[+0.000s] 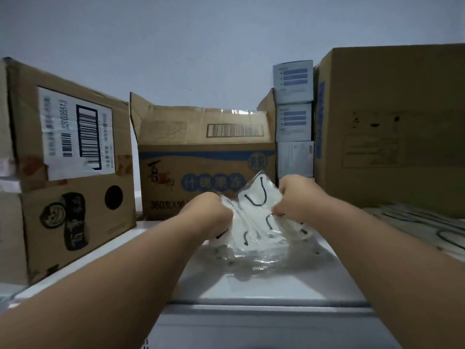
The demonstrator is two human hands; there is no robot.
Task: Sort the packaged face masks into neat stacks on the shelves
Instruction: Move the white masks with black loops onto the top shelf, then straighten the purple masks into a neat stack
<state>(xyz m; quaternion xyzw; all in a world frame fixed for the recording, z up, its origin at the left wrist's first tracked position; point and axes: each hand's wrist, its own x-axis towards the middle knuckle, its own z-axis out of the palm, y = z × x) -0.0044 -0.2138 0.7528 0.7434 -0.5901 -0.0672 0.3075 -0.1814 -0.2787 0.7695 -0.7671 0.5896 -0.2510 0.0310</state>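
Along the back of the pale grey shelf top (289,290): tall plain brown cardboard carton (392,127) at right, labelled brown carton with a barcode sticker (73,157) at left, open brown carton with blue print (206,162) in the middle, white-and-blue small boxes (294,117) stacked between middle and right cartons. Centre front, resting on the shelf: clear-wrapped white face masks with black ear loops (256,222), a second flat pile of wrapped masks (417,225) lying further right. Left hand (208,210) and right hand (297,197) both curled tight on the upper packets.
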